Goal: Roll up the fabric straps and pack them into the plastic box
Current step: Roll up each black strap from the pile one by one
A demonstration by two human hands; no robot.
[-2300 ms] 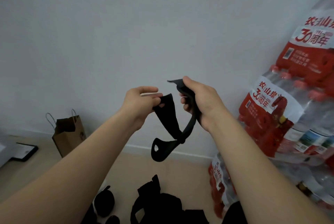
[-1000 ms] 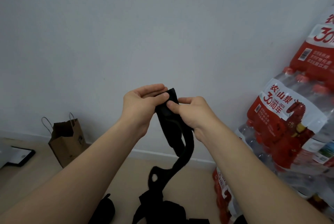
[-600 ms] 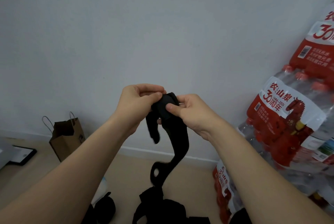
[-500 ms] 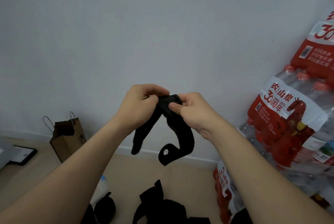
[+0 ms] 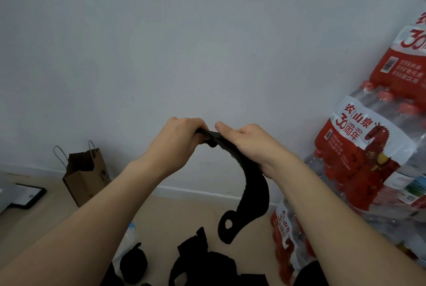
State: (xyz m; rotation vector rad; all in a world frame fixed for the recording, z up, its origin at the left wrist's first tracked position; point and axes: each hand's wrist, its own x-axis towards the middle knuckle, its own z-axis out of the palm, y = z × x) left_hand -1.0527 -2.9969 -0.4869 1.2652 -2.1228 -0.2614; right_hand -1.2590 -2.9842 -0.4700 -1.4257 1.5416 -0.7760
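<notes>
Presently the strap (image 5: 255,193) is pinched at its upper end by the left hand (image 5: 177,145) and clasped just beside by the right hand (image 5: 251,147); its long axis falls below and right of the grip, nearer the right hand; the box is not seen.

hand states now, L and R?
Left hand: closed, gripping the end of the black strap.
Right hand: closed on the same strap.
</notes>
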